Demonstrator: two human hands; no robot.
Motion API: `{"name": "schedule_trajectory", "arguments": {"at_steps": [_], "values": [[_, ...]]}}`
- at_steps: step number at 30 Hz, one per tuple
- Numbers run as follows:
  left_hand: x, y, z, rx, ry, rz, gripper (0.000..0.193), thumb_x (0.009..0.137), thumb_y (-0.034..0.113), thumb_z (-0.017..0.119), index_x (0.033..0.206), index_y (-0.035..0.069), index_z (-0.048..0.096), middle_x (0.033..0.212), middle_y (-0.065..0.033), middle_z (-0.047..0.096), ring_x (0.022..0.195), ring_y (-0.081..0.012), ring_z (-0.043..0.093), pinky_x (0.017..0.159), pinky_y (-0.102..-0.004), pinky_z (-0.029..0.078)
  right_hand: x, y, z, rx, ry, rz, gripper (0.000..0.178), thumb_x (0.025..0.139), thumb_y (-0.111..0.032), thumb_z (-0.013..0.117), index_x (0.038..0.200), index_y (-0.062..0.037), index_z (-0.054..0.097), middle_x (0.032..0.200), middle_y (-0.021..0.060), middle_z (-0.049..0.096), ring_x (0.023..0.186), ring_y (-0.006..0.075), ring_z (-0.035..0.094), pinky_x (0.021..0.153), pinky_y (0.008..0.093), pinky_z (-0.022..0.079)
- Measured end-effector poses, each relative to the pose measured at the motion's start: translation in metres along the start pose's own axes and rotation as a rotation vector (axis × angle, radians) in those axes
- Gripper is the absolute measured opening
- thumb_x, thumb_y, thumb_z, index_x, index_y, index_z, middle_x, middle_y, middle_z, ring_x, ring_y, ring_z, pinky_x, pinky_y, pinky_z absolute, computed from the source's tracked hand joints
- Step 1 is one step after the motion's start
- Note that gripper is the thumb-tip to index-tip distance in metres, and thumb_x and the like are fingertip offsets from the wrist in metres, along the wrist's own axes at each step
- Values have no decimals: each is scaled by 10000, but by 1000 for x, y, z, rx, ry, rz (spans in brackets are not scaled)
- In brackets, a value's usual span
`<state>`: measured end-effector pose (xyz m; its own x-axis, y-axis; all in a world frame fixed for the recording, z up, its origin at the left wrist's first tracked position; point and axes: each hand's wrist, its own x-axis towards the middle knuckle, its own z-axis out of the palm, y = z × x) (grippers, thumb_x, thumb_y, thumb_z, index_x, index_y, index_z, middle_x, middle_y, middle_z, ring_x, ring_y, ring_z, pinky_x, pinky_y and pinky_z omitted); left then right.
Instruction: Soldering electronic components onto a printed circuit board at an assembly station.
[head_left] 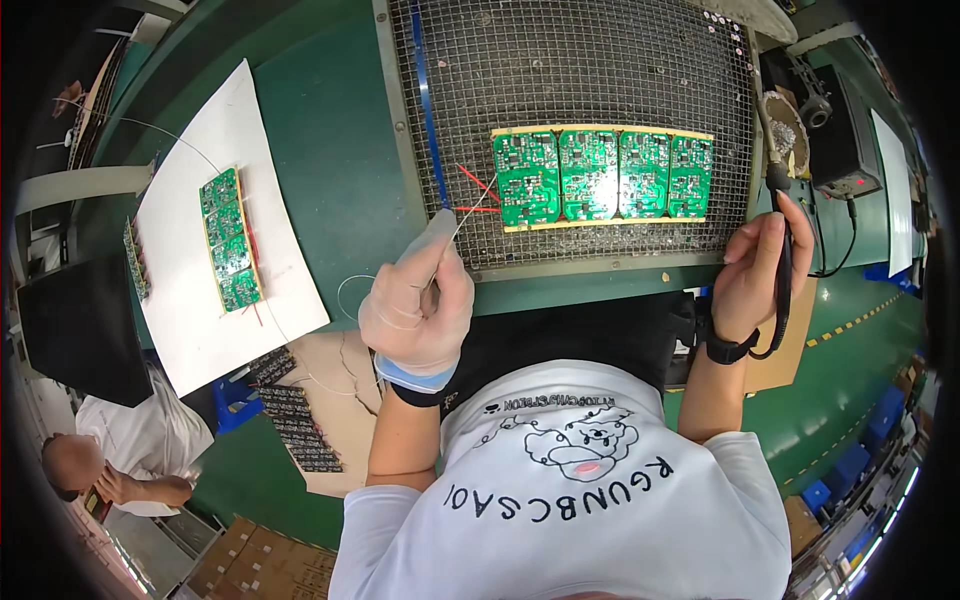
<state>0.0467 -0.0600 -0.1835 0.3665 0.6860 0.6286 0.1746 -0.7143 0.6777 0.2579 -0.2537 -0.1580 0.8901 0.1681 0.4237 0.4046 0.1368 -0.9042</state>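
A panel of green circuit boards (590,180) with yellowish edge strips lies on a wire-mesh work surface (560,70). Red wires (478,190) stick out from its left side. My left hand (420,305), in a thin whitish glove, is closed by the panel's lower left, pinching a thin solder wire (468,217) that reaches toward the red wires. A narrow blue strip (427,110) runs along the mesh down to these fingertips; whether they grip it, I cannot tell. My bare right hand (762,262) is wrapped round a soldering iron (782,190), its front end up by a small bowl (787,130).
At the left, another green board panel (230,240) rests on a white sheet (180,250). A black box (842,130) with a red light stands at the right. Dark boards (298,420) lie on cardboard below left. Another person (140,450) sits at the lower left.
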Motion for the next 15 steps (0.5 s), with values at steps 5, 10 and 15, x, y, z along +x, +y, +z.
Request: {"name": "schedule_trajectory", "arguments": {"at_steps": [5,10,15], "values": [[-2,0,-2,25,-21,-39,252,770,-30,723,993,87,740,816,-22,714,466,-75,450,445,-217,392,0,0,0,19,26,6,240,1003,-79,517,1218,15,564,744,51,562,511,74,433,470,197,346],[-2,-2,1,-1,38,-1,262,763,-26,730,995,94,742,786,-8,696,457,-78,432,437,-223,379,0,-1,0,31,-2,-10,239,1003,-84,518,1217,11,566,748,55,564,512,76,435,471,199,350],[-1,-2,-1,49,9,14,249,765,-22,729,986,92,741,782,-7,694,452,-77,422,433,-224,375,0,-1,0,43,2,-2,239,1005,-88,516,1217,9,567,757,60,566,512,77,437,471,202,354]]}}
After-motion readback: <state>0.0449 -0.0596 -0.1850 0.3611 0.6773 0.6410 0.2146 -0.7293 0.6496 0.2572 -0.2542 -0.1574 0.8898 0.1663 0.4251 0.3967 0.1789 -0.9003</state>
